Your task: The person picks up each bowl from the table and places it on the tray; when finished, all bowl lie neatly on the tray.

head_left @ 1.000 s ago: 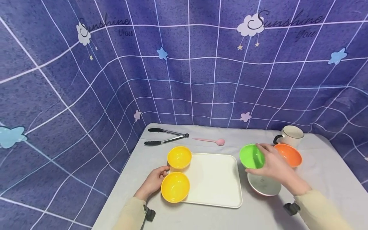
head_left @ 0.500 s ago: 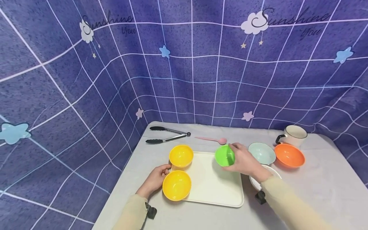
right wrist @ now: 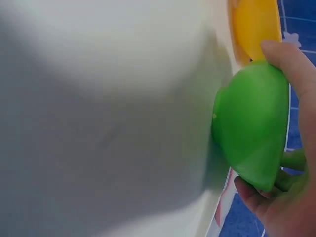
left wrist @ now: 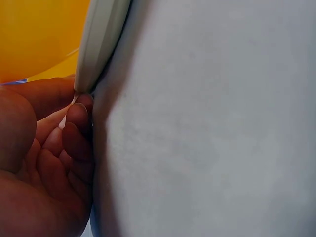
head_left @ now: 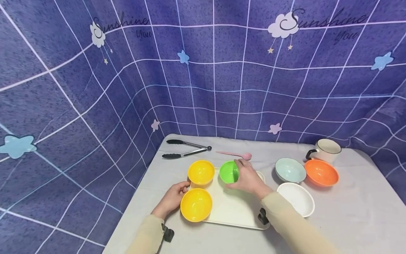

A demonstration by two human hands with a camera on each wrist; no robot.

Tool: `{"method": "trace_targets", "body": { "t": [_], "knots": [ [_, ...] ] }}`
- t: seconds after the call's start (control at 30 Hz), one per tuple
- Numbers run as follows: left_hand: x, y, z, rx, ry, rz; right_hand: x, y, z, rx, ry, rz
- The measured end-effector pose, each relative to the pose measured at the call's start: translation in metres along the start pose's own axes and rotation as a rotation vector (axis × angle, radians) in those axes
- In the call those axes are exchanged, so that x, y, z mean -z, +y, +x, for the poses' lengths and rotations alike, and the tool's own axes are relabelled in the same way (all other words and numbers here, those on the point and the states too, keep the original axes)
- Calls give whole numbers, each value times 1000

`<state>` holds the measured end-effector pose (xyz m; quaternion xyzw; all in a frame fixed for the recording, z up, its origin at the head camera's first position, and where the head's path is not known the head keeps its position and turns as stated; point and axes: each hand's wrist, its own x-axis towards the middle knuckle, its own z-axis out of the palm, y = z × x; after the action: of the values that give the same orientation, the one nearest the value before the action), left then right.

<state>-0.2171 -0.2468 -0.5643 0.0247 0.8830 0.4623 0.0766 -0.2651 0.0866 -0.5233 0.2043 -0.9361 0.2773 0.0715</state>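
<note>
My right hand (head_left: 248, 179) grips the green bowl (head_left: 228, 172) by its rim, over the back part of the white tray (head_left: 234, 208). In the right wrist view the green bowl (right wrist: 252, 123) is upright beside a yellow bowl (right wrist: 256, 24), thumb and fingers on opposite sides. At the tray's left edge, my left hand (head_left: 172, 198) pinches the rim; the left wrist view shows the fingers (left wrist: 76, 116) curled at the tray's edge (left wrist: 101, 44). Two yellow bowls (head_left: 201, 172) (head_left: 196, 205) stand along the tray's left side.
Black-tipped tongs (head_left: 187, 152) and a pink spoon (head_left: 244, 156) lie behind the tray. To its right are a light blue bowl (head_left: 290, 170), an orange bowl (head_left: 321, 173), a white bowl (head_left: 296, 198) and a cream mug (head_left: 328, 151). A patterned curtain (head_left: 222, 70) hangs behind.
The right hand has carried the green bowl leftward from beside the orange bowl to over the tray, uncovering the light blue bowl. My left hand has stayed at the tray's edge.
</note>
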Motion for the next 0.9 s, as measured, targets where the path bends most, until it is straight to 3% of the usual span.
{"method": "trace_targets", "body": {
  "t": [0.5, 0.73, 0.9],
  "knots": [
    [0, -4, 3, -7, -6, 19, -17, -15, 11, -15, 13, -52],
    [0, -3, 5, -9, -10, 5, -2, -19, 7, -49, -47, -56],
    [0, -3, 4, -12, -6, -7, 25, -13, -4, -59, -43, -17]
  ]
}}
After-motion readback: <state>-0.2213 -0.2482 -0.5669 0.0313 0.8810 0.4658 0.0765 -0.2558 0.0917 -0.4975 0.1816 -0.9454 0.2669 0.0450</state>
